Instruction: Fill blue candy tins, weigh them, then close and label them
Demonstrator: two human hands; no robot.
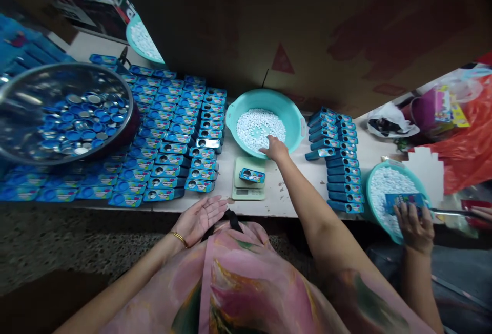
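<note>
My left hand [203, 217] lies palm up near the table's front edge, fingers stretched out and nothing visible in it. Inside a turquoise basin [294, 126], my right hand [277, 149] reaches over the near rim to small white tablets [255, 124]. Its thumb and forefinger look apart, with the fingertips touching the tablets. Just in front of the basin sits a pale green kitchen scale [249, 194]. One blue tin [251, 175] with a round opening rests on its platform.
Rows of blue tins [172, 148] stand left, beside a metal bowl [132, 113] of round lids [84, 119]. More tins [344, 172] are stacked right. There, another person's hand [417, 229] holds a blue pack over a second basin [371, 190]. A cardboard box [307, 26] rises behind.
</note>
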